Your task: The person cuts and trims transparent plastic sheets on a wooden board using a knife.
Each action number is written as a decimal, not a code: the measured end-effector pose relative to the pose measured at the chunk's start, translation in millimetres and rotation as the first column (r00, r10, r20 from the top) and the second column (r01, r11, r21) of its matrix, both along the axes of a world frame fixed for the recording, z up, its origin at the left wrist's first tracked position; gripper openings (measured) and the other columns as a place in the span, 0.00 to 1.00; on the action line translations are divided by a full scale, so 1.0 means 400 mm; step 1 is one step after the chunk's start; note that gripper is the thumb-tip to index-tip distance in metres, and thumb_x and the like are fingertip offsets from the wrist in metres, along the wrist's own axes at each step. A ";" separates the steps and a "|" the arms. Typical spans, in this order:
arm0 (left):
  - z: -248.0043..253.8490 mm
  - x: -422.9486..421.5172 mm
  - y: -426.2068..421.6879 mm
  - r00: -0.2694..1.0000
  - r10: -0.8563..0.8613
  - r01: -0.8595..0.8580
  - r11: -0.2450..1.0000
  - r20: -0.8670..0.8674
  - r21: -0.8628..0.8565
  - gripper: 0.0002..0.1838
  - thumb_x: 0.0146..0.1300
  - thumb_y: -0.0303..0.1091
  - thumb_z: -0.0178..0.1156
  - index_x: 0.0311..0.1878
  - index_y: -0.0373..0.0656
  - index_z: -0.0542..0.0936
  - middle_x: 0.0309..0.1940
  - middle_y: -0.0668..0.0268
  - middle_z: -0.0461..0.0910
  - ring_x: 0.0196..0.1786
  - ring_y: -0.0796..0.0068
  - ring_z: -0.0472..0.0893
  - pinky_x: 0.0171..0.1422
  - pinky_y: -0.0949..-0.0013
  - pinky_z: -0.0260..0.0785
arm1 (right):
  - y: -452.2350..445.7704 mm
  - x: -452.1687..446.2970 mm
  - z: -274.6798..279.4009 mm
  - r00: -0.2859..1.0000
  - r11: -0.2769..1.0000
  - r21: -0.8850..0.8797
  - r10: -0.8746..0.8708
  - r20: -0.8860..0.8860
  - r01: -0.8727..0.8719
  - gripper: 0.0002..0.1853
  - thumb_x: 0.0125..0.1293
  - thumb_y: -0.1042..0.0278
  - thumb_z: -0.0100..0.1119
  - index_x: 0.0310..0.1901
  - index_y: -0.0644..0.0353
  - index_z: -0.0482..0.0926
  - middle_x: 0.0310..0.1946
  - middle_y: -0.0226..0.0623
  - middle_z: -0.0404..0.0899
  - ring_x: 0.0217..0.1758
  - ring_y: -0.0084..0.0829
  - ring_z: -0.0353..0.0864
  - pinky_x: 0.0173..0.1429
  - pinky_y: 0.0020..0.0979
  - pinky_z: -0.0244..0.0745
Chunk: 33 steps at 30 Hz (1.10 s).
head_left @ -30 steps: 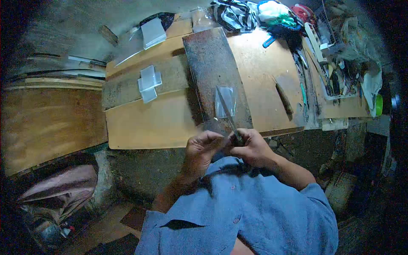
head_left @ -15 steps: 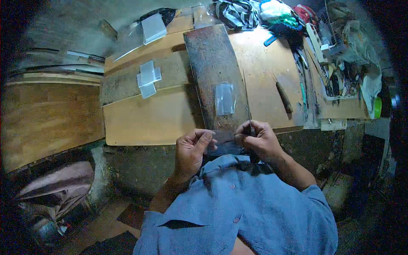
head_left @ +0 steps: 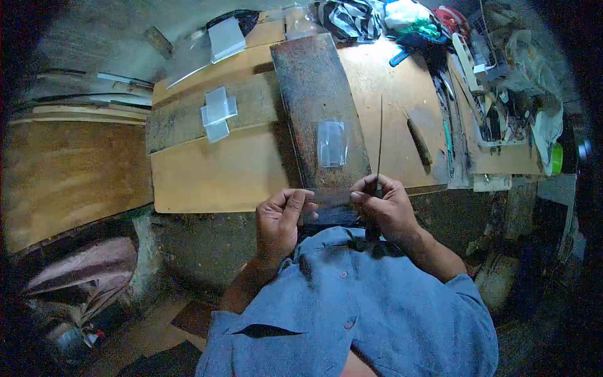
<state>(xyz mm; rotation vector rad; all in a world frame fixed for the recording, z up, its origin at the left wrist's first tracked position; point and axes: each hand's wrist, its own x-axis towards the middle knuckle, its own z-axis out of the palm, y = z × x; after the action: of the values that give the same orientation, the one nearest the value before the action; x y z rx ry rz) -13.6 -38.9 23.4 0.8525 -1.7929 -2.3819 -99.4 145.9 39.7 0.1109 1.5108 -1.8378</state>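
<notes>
A clear, see-through plastic sheet (head_left: 333,200) is stretched between my two hands, close to my shirt. My left hand (head_left: 278,221) pinches its left edge between thumb and fingers. At the right edge, my right hand (head_left: 388,205) has its fingers closed on the sheet and on a long thin blade-like tool (head_left: 380,135), which points up and away from me; its dark lower end partly shows below the hand. Just beyond, several clear plastic pieces (head_left: 332,144) lie on a dark, worn wooden board (head_left: 308,69).
More clear pieces (head_left: 218,113) lie crossed on the left of the wooden table (head_left: 213,182). A pointed tool with a thick handle (head_left: 419,141) lies at right. Beyond it stand a white basket of tools (head_left: 502,135) and bags (head_left: 352,22). White sheets (head_left: 226,39) rest at the back left.
The thin tool in my right hand has swung from leaning left to nearly upright, its tip now further right. My left hand has shifted slightly left. The pieces on the board stay put.
</notes>
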 end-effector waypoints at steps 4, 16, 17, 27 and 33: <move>0.002 0.009 -0.010 1.000 -0.025 0.024 0.996 0.003 0.089 0.12 0.67 0.35 0.54 0.37 0.34 0.79 0.27 0.63 0.81 0.27 0.78 0.79 0.35 0.74 0.75 | -0.002 0.001 -0.001 0.999 0.999 0.021 -0.027 0.047 0.026 0.05 0.59 0.74 0.61 0.35 0.61 0.74 0.21 0.27 0.74 0.20 0.16 0.70 0.24 0.20 0.66; -0.004 0.010 -0.023 0.998 -0.052 0.057 0.986 -0.034 0.155 0.07 0.63 0.29 0.58 0.37 0.34 0.79 0.29 0.63 0.81 0.32 0.79 0.79 0.38 0.74 0.73 | -0.013 -0.003 -0.004 0.987 0.995 0.024 0.099 -0.127 -0.097 0.06 0.58 0.76 0.60 0.37 0.64 0.76 0.27 0.25 0.75 0.28 0.15 0.71 0.31 0.18 0.67; -0.001 0.012 -0.029 0.998 -0.053 0.058 0.986 -0.037 0.156 0.07 0.63 0.29 0.58 0.37 0.34 0.79 0.29 0.63 0.81 0.32 0.79 0.79 0.38 0.74 0.73 | -0.012 -0.010 0.002 0.987 0.995 0.025 0.098 -0.130 -0.095 0.06 0.58 0.76 0.60 0.37 0.64 0.76 0.27 0.25 0.75 0.28 0.15 0.71 0.31 0.18 0.67; 0.003 -0.012 0.005 0.938 -0.335 0.312 0.930 0.093 0.195 0.06 0.62 0.28 0.59 0.37 0.34 0.79 0.28 0.67 0.80 0.32 0.83 0.76 0.38 0.77 0.70 | -0.024 -0.021 0.003 0.962 0.988 0.032 0.156 -0.223 -0.153 0.06 0.57 0.75 0.62 0.34 0.66 0.77 0.27 0.27 0.77 0.29 0.15 0.72 0.34 0.20 0.69; -0.023 -0.003 0.014 0.975 -0.218 0.215 0.974 0.038 0.075 0.09 0.63 0.32 0.59 0.36 0.35 0.79 0.26 0.68 0.79 0.29 0.83 0.75 0.35 0.78 0.69 | -0.019 -0.008 -0.002 0.975 0.979 0.041 0.201 -0.096 -0.198 0.05 0.59 0.73 0.61 0.34 0.64 0.77 0.24 0.24 0.74 0.27 0.14 0.70 0.30 0.21 0.66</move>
<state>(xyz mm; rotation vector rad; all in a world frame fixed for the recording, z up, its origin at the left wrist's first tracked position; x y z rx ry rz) -14.7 -33.2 14.2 0.7593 -1.9214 -2.5921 -102.8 138.1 39.0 -0.1164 1.5595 -1.6808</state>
